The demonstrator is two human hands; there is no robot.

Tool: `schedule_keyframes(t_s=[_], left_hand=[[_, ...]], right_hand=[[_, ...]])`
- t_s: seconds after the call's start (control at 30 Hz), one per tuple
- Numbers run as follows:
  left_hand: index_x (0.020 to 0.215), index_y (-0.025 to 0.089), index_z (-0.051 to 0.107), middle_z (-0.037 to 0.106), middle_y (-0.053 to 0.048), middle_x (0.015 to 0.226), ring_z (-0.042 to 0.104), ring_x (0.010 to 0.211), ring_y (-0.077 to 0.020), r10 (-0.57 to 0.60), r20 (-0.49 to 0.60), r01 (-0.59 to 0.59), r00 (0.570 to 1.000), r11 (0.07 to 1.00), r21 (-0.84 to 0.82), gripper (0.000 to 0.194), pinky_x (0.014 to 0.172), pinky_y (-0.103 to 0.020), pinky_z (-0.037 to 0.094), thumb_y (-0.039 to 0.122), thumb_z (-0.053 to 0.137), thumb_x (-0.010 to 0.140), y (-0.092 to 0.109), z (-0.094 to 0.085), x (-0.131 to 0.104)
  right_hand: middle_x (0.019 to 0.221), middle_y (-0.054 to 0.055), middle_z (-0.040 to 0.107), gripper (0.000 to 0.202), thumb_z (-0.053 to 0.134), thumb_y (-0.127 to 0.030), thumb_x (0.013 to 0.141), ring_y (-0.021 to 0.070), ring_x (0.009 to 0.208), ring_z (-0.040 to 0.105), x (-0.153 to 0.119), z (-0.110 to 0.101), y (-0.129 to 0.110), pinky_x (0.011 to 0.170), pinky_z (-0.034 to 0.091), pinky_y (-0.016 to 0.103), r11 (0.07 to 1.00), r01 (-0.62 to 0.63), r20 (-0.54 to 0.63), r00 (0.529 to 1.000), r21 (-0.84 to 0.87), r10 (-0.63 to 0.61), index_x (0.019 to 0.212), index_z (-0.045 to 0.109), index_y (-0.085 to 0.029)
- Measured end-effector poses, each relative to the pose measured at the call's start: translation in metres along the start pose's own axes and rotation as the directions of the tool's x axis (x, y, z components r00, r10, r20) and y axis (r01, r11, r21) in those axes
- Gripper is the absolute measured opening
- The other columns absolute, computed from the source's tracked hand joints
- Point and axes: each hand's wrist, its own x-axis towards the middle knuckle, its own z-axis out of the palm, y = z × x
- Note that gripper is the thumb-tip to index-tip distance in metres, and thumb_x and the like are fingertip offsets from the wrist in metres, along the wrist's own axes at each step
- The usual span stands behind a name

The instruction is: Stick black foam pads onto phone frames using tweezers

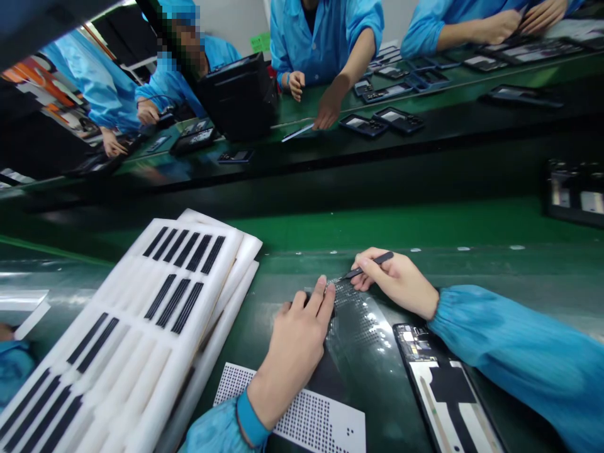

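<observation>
My right hand [396, 280] is closed around dark tweezers [370, 265], whose tip points left at a clear plastic sheet [361, 318] dotted with rows of small dark pieces. With fingers stretched out, my left hand [299, 340] rests on the sheet's left edge, its fingertips close to the tweezer tip. What lies beneath those fingers is hidden. Under my left wrist is a white card [325, 418] covered in small black dots. Below my right forearm, an opened phone body [448, 384] lies with its inside up.
White foam trays [136, 340] with black strips in their slots are stacked at left. A raised conveyor [302, 145] behind carries phone bodies [399, 119] and a black bin [240, 94]. Several co-workers in blue [325, 38] work across it. Another phone part [578, 192] sits at far right.
</observation>
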Motion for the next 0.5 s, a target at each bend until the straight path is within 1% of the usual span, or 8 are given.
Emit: schedule_keyframes(t_s=[0.13, 0.2, 0.23, 0.27, 0.3, 0.37, 0.43, 0.5], left_hand=[[0.138, 0.018, 0.052, 0.062, -0.011, 0.14, 0.064, 0.102, -0.0273, -0.13, -0.064, 0.114, 0.989, 0.972, -0.203, 0.051, 0.078, -0.042, 0.057, 0.002, 0.036, 0.092, 0.002, -0.004, -0.004], [0.132, 0.018, 0.05, 0.07, -0.012, 0.121, 0.065, 0.084, -0.0186, -0.265, -0.069, 0.211, 0.962, 0.877, -0.432, 0.034, 0.071, -0.032, 0.056, 0.015, 0.032, 0.102, 0.006, -0.017, -0.008], [0.127, 0.018, 0.049, 0.07, -0.011, 0.113, 0.061, 0.07, -0.014, -0.332, -0.006, 0.255, 0.943, 0.735, -0.629, 0.029, 0.062, -0.027, 0.053, 0.023, 0.031, 0.105, 0.009, -0.027, -0.011], [0.124, 0.019, 0.048, 0.07, -0.009, 0.106, 0.054, 0.058, -0.0099, -0.36, 0.102, 0.283, 0.927, 0.497, -0.82, 0.026, 0.053, -0.023, 0.048, 0.028, 0.032, 0.105, 0.012, -0.038, -0.014], [0.12, 0.019, 0.048, 0.069, -0.007, 0.101, 0.048, 0.051, -0.0072, -0.318, 0.23, 0.297, 0.92, 0.18, -0.938, 0.023, 0.048, -0.021, 0.042, 0.031, 0.035, 0.105, 0.015, -0.049, -0.017], [0.118, 0.02, 0.05, 0.066, -0.004, 0.091, 0.043, 0.049, -0.0054, -0.136, 0.361, 0.304, 0.923, -0.321, -0.897, 0.02, 0.045, -0.019, 0.037, 0.029, 0.043, 0.102, 0.022, -0.07, -0.023], [0.122, 0.02, 0.051, 0.064, -0.002, 0.085, 0.045, 0.05, -0.0053, -0.017, 0.343, 0.29, 0.939, -0.494, -0.82, 0.022, 0.046, -0.018, 0.038, 0.022, 0.045, 0.101, 0.027, -0.082, -0.029], [0.124, 0.021, 0.053, 0.064, -0.002, 0.082, 0.046, 0.05, -0.0048, 0.023, 0.285, 0.25, 0.958, -0.549, -0.798, 0.025, 0.046, -0.016, 0.04, 0.018, 0.042, 0.102, 0.03, -0.085, -0.032]], right_hand=[[0.072, 0.01, 0.075, 0.054, 0.066, -0.068, 0.083, 0.0201, 0.064, 0.074, -0.001, -0.003, -0.005, 0.062, 0.063, 0.03, 0.999, 0.011, -0.011, 1.0, 0.038, -0.01, 0.082, 0.07, -0.014], [0.075, 0.008, 0.075, 0.044, 0.065, -0.058, 0.09, 0.0193, 0.066, 0.075, -0.011, -0.004, -0.02, 0.064, 0.064, 0.029, 0.99, 0.079, -0.035, 0.996, 0.113, -0.076, 0.088, 0.072, -0.015], [0.077, 0.007, 0.076, 0.037, 0.064, -0.052, 0.093, 0.0184, 0.068, 0.075, -0.018, -0.003, -0.03, 0.066, 0.064, 0.028, 0.983, 0.129, -0.039, 0.991, 0.129, -0.125, 0.091, 0.073, -0.017], [0.079, 0.006, 0.076, 0.031, 0.062, -0.047, 0.096, 0.0171, 0.069, 0.075, -0.027, -0.001, -0.042, 0.067, 0.064, 0.026, 0.976, 0.179, -0.039, 0.984, 0.126, -0.176, 0.092, 0.074, -0.019], [0.08, 0.004, 0.076, 0.027, 0.061, -0.043, 0.098, 0.0158, 0.07, 0.075, -0.037, 0.001, -0.054, 0.068, 0.063, 0.024, 0.97, 0.223, -0.028, 0.975, 0.099, -0.221, 0.092, 0.075, -0.021], [0.082, 0.001, 0.077, 0.02, 0.061, -0.037, 0.099, 0.0135, 0.07, 0.075, -0.055, 0.006, -0.074, 0.067, 0.063, 0.019, 0.957, 0.286, -0.01, 0.958, 0.053, -0.286, 0.091, 0.075, -0.024], [0.084, -0.001, 0.077, 0.016, 0.062, -0.033, 0.099, 0.012, 0.071, 0.076, -0.068, 0.012, -0.085, 0.066, 0.062, 0.015, 0.949, 0.313, 0.005, 0.95, 0.046, -0.314, 0.093, 0.075, -0.026], [0.085, -0.002, 0.077, 0.015, 0.061, -0.031, 0.099, 0.011, 0.071, 0.076, -0.074, 0.015, -0.088, 0.066, 0.061, 0.013, 0.945, 0.322, 0.025, 0.946, 0.054, -0.324, 0.095, 0.074, -0.027]])
